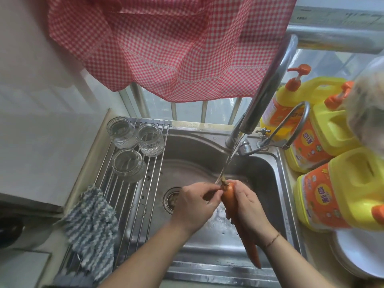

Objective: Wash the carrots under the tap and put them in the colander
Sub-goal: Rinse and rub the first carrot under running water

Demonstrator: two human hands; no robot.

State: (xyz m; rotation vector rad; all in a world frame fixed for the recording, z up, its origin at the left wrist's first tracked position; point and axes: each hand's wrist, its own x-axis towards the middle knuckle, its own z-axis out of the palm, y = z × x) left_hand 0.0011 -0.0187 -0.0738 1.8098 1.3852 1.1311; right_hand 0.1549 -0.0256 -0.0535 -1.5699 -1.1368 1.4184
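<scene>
Steel sink (268, 169) holds the scene: tap (268, 84) water strikes the stem end of the carrot (230, 202), whose long axis runs toward the person. Right hand (249, 206) grips its upper half; left hand (195, 204) pinches the top. No colander shows.

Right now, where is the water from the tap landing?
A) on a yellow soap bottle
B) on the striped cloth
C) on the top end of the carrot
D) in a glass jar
C: the stream from the tap hits the stem end of the carrot, gripped by the right hand while the left hand pinches its top.
</scene>
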